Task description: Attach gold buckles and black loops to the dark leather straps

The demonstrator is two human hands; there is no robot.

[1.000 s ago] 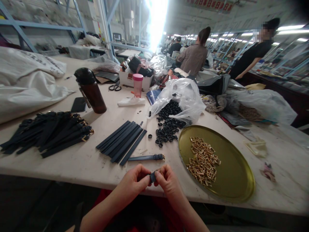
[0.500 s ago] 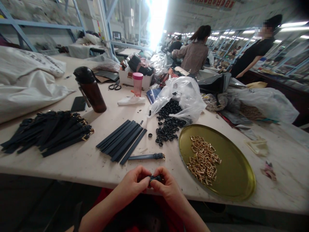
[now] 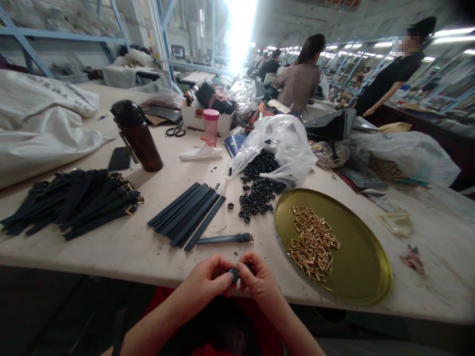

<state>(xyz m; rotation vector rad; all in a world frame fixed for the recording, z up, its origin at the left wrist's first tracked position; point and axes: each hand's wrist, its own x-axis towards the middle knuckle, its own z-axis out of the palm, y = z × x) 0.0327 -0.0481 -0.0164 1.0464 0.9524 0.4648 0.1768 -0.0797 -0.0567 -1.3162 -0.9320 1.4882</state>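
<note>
At the table's near edge, my left hand (image 3: 211,278) and my right hand (image 3: 259,278) meet, both closed on one dark leather strap (image 3: 234,273). Fingers cover most of it, so I cannot tell whether a buckle is on it. Just beyond them lies a strap with a gold buckle and loops (image 3: 226,239). Flat dark straps (image 3: 189,212) are stacked behind that, and a heap of small black loops (image 3: 256,195) spills from a clear plastic bag (image 3: 282,133). To the right, gold buckles (image 3: 313,247) lie piled on a round gold tray (image 3: 358,267).
Buckled straps (image 3: 81,200) form a pile at the left, near a phone (image 3: 119,158) and a dark bottle (image 3: 137,136). Scissors (image 3: 175,131) and a pink-lidded cup (image 3: 211,129) stand farther back. Two people (image 3: 302,74) are beyond the table.
My right thumb and fingers have shifted upward on the strap, and less of the strap's right end shows. My left hand stays nearly in place.
</note>
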